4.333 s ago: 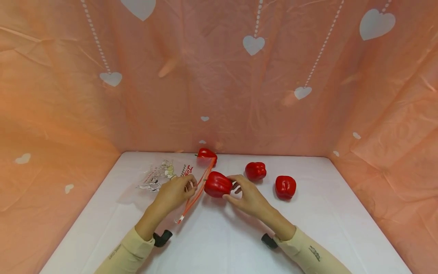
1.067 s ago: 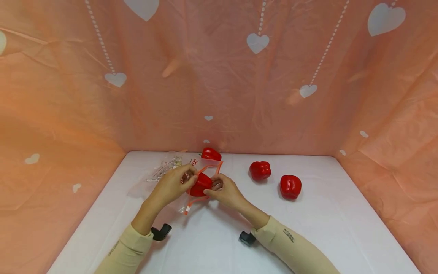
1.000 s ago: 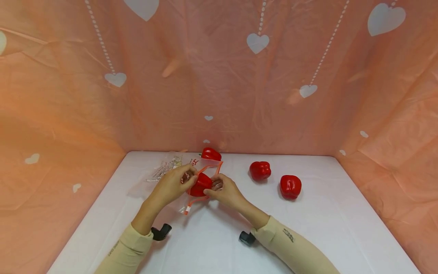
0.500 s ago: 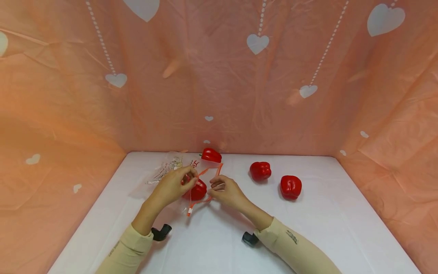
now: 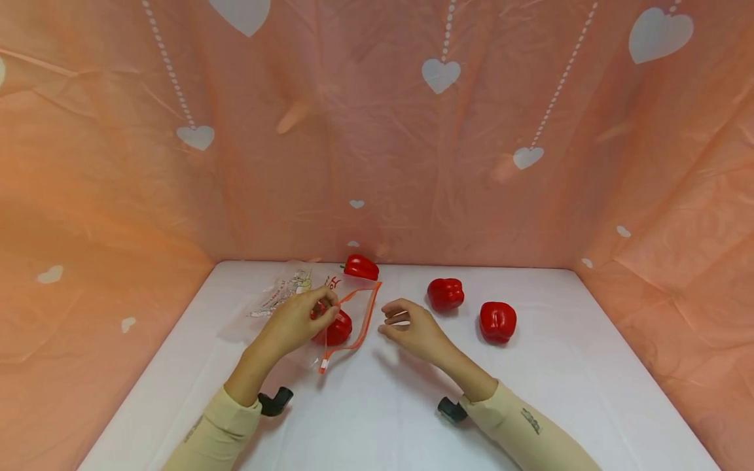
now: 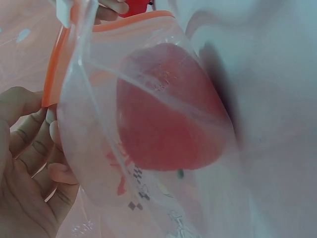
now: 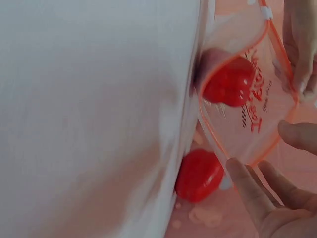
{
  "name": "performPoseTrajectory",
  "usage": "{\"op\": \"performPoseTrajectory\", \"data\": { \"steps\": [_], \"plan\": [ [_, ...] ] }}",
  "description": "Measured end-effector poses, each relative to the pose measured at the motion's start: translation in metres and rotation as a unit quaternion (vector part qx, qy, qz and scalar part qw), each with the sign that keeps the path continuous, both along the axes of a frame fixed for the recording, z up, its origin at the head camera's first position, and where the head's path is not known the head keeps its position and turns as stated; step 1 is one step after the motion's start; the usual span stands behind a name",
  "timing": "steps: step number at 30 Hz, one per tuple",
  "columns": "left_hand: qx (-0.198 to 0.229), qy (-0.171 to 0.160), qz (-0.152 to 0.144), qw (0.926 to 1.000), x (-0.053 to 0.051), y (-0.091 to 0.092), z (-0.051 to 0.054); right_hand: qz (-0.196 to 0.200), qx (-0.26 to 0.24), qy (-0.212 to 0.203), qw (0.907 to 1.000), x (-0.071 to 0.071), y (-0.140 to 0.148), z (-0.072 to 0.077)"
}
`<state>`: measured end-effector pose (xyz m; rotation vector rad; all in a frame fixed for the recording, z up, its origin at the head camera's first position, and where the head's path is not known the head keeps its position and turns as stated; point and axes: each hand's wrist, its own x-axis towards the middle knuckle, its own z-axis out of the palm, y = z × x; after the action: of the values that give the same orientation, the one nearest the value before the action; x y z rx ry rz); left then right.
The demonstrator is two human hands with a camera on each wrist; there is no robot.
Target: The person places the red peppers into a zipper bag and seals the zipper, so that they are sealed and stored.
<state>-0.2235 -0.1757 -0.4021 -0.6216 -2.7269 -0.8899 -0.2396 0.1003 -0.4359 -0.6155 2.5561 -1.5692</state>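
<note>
A clear plastic zip bag (image 5: 370,313) with an orange rim and printed pictures lies on the white table, its mouth spread toward the right. Inside it rests a red bell pepper (image 5: 338,329); through the film in the left wrist view the pepper (image 6: 168,109) looks hazy. My left hand (image 5: 299,320) pinches the bag's upper orange rim between thumb and fingers. Just right of the mouth, my right hand (image 5: 417,330) holds nothing, its fingers loosely bent and thumb apart. In the right wrist view the right hand (image 7: 277,198) appears in front of the orange rim.
One red bell pepper (image 5: 360,267) lies behind the bag by the back wall. Two more, a nearer pepper (image 5: 497,322) and a farther pepper (image 5: 446,294), sit to the right. Peach cloth walls (image 5: 389,163) with white hearts enclose the table's back and sides.
The right hand brought a bell pepper leftward into the bag, let go of it and drew back right. The pepper sits deeper inside. The left hand keeps its pinch on the rim.
</note>
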Motion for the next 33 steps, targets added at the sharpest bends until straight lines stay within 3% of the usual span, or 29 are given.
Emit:
{"op": "performPoseTrajectory", "data": {
  "steps": [15,25,33],
  "plan": [
    [0.008,-0.004,-0.004,0.9999,-0.001,0.002,0.001,-0.049,0.07,0.054,0.9948,-0.004,0.043,0.021],
    [0.012,-0.003,-0.014,0.9998,-0.001,0.002,0.001,-0.08,0.107,0.098,0.9862,-0.01,0.07,0.031],
    [0.015,-0.015,-0.009,0.9997,0.001,-0.002,0.003,-0.093,0.172,0.12,0.9732,-0.016,0.084,0.036]
  ]
}}
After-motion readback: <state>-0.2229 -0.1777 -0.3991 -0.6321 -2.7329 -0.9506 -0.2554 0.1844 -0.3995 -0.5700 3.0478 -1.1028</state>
